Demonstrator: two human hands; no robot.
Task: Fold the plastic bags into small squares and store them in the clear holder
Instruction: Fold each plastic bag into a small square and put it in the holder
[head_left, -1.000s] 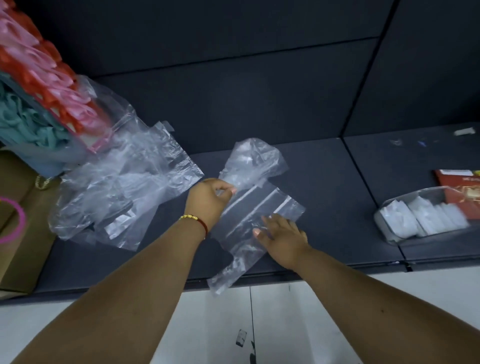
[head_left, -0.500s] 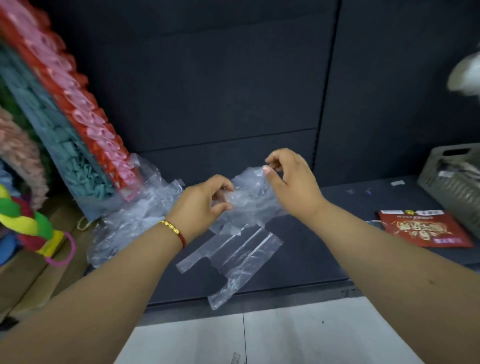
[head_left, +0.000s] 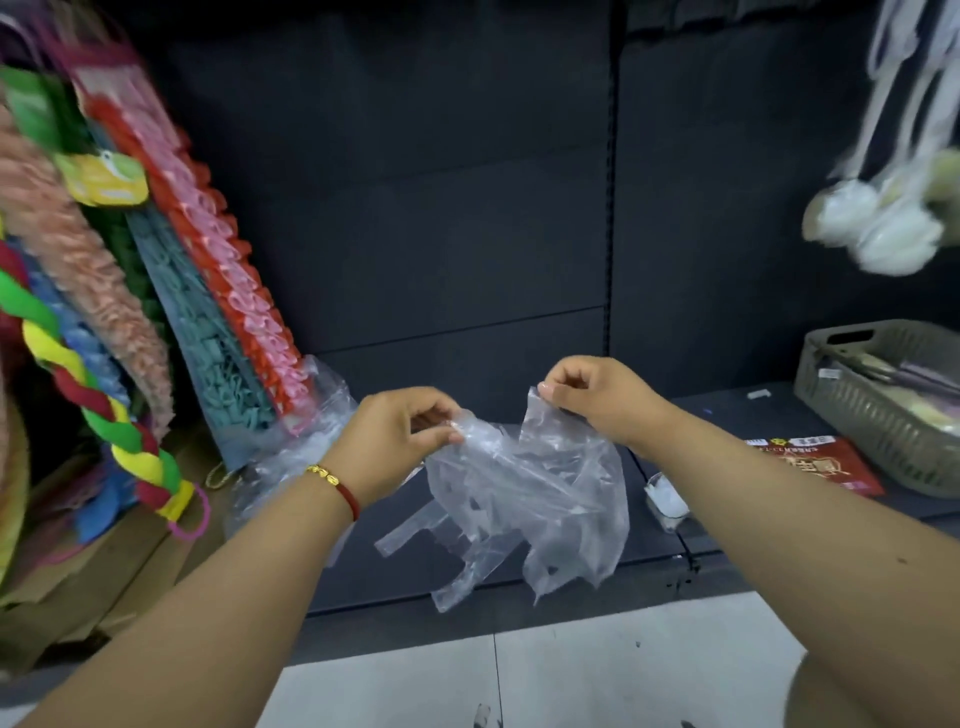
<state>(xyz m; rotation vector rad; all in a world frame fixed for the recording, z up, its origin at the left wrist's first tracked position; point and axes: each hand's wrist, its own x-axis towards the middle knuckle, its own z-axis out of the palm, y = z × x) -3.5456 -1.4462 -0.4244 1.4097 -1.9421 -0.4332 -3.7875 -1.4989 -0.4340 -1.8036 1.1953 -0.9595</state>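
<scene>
A clear plastic bag (head_left: 524, 488) hangs crumpled in the air above the dark shelf (head_left: 467, 577), its handles dangling toward the shelf's front edge. My left hand (head_left: 400, 436) pinches the bag's upper left part. My right hand (head_left: 597, 395) pinches an upper corner on the right, a little higher. A pile of more clear bags (head_left: 296, 457) lies at the left behind my left wrist. The clear holder (head_left: 665, 499) with white folded squares shows only as a sliver beside my right forearm.
Colourful hair ties and packaged clips (head_left: 171, 270) lean at the left over a cardboard box (head_left: 104, 582). A red packet (head_left: 815, 462) and a grey basket (head_left: 883, 400) sit on the shelf at right. White items (head_left: 878, 223) hang at upper right. Tiled floor lies below.
The bag went from lying flat on the shelf to being held up in both hands. My hands have pulled apart, spreading its top edge. The camera tilted upward.
</scene>
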